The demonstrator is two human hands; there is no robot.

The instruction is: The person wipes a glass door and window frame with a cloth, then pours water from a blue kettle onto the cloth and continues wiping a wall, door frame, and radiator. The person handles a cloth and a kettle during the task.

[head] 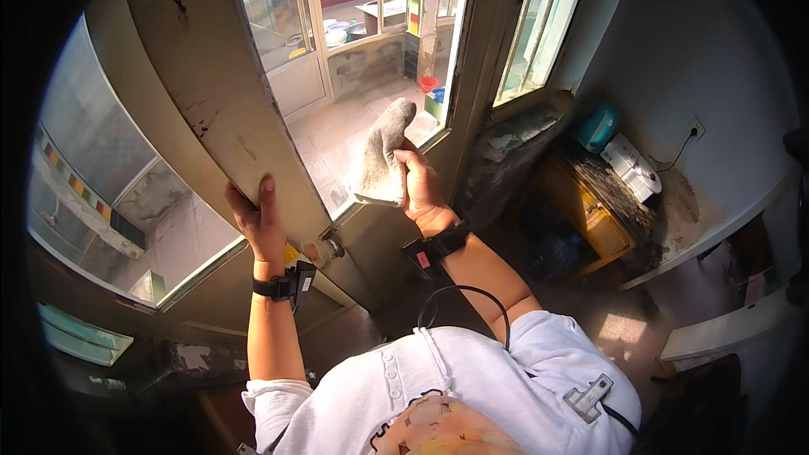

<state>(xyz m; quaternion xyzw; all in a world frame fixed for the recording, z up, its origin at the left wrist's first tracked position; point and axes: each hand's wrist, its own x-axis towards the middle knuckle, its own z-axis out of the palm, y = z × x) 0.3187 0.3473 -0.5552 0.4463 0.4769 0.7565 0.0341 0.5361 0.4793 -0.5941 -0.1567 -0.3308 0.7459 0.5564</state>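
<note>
My right hand grips a folded off-white cloth, its thumb pressed against the fabric. The cloth stands up from my fingers in front of a glass pane, close to the pane's lower edge; whether it touches the glass I cannot tell. To the left, my left hand clasps the edge of a cream painted door frame, thumb on its face and fingers around the side. Dark scuffs and chipped paint mark this frame. A metal latch sits low on the frame, between my two hands.
At right, a yellow wooden cabinet bears a white appliance and a teal object. A cord runs to a wall socket. A barred window is beyond. Another glass pane stands left. Outside is a red basin.
</note>
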